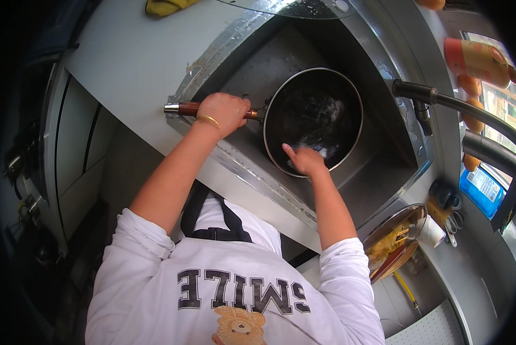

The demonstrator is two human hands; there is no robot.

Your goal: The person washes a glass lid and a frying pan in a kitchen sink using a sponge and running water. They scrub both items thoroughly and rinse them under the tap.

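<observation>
A dark frying pan (314, 101) with a thin light rim rests inside a metal sink (258, 64). My left hand (225, 111) is closed around its reddish-brown handle (188, 108), whose silver end sticks out past the hand over the sink's edge. My right hand (306, 159) reaches into the near side of the pan, thumb apart and the other fingers pointing down to its inner surface. Those fingertips are partly hidden, so whether they hold something is unclear. Wet, whitish patches shine on the pan's inside.
To the right, a metal faucet (478, 105) reaches over the sink rim. Behind it stand a bottle with a red and tan label (478, 60) and a blue bottle (481, 192). Scissors (453, 226), a white cup (431, 233) and a glass lid (396, 228) sit lower right. A yellow cloth (167, 6) lies top left.
</observation>
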